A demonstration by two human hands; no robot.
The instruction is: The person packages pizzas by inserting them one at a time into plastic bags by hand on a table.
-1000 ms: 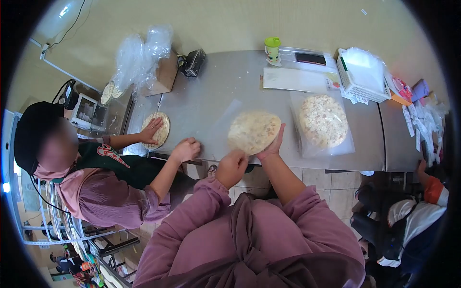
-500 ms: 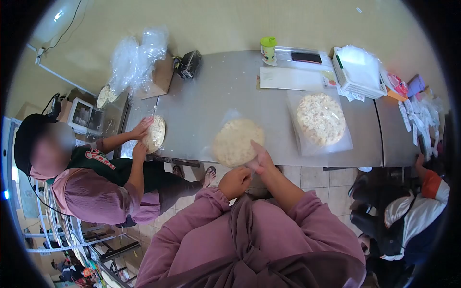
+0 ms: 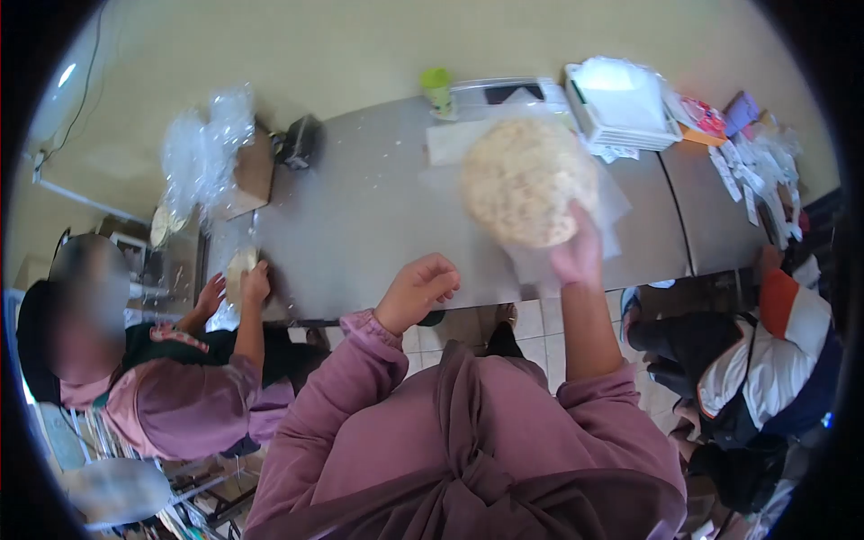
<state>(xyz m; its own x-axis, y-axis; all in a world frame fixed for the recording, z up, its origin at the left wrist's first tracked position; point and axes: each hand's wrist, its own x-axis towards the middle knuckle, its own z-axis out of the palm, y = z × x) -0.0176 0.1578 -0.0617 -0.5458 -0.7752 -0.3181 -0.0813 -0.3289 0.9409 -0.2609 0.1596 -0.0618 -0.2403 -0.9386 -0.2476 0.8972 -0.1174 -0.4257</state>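
The right hand (image 3: 579,247), fingers closed on the lower rim of a pale speckled round flatbread (image 3: 517,175), holds it up over the right half of the tabletop (image 3: 351,207), clear plastic (image 3: 614,211) showing just beside it. The left hand (image 3: 420,290) is half curled, visibly empty, above the tabletop's near edge. A white basket (image 3: 576,106) stands at the far edge.

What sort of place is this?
Probably a food-packing workroom: there's a long metal table, bunched clear plastic, and a bread-like disc in your right hand.
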